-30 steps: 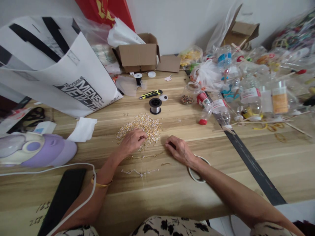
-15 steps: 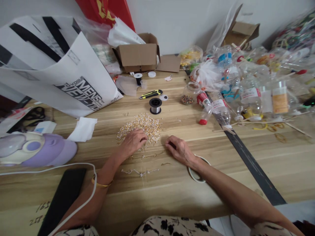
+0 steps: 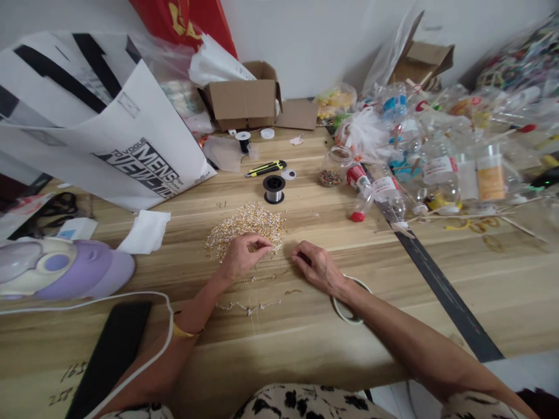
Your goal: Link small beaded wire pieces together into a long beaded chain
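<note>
My left hand (image 3: 245, 254) is at the front right edge of a pile of small gold and silver beads or charms (image 3: 244, 220). Its thumb and forefinger are pinched together, and anything between them is too small to name. To the right, my right hand (image 3: 318, 266) rests on the wooden table with its fingers curled closed, hiding whatever they may hold. A thin gold chain (image 3: 262, 279) lies just below my left hand. Nearer to me are a silver chain (image 3: 248, 308) with small ornaments and a short piece of chain (image 3: 293, 291).
Beyond the pile stand a spool of silver wire (image 3: 273, 190) and a yellow-black utility knife (image 3: 265, 169). A bead jar (image 3: 335, 166) and plastic bottles (image 3: 384, 189) crowd the right. On the left are a white bag (image 3: 144, 134), a purple device (image 3: 94, 265) and a black phone-like slab (image 3: 111, 355).
My left hand has slid right across the front of the pile, its fingertips now at the right edge. My right hand has stayed in place. The view has shifted slightly.
</note>
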The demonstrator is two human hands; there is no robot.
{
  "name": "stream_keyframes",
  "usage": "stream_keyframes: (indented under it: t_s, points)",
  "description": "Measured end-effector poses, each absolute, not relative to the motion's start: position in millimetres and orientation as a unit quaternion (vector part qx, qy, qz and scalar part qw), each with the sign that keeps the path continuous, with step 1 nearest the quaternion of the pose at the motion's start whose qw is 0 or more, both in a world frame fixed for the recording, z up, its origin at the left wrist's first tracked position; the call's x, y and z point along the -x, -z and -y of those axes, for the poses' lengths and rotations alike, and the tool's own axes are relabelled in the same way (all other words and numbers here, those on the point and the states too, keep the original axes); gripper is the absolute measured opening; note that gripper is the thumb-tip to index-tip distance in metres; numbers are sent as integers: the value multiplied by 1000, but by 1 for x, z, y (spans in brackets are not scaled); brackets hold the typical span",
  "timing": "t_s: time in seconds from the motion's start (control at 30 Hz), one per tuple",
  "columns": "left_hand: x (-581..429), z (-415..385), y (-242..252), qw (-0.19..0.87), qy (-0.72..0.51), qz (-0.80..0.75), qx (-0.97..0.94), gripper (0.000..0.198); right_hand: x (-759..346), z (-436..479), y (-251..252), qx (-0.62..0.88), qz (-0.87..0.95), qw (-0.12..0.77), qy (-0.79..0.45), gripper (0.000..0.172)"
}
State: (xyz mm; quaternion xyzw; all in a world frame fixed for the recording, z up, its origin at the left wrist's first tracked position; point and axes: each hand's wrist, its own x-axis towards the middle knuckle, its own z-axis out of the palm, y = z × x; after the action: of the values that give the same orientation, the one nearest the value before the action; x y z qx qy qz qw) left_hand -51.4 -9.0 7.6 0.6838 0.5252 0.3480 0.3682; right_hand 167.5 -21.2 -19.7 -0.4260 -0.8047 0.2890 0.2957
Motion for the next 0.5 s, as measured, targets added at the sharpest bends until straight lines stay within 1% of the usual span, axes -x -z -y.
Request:
stream_keyframes:
  t_s: [0.07, 0.13, 0.33, 0.5]
  points:
    - [43, 14, -4, 464, -342, -527, -624, 10, -168, 22, 19, 418, 807, 308, -282, 7]
    - [36, 17, 0, 507, -344, -532, -585, 11, -168, 23, 19, 405, 811, 321, -273, 6]
    - [31, 19, 1, 565, -355, -528, -525, 13, -167, 26, 18, 364, 826, 350, -251, 6]
    - [30, 18, 3, 588, -361, -523, -501, 15, -167, 27, 19, 351, 836, 342, -246, 7]
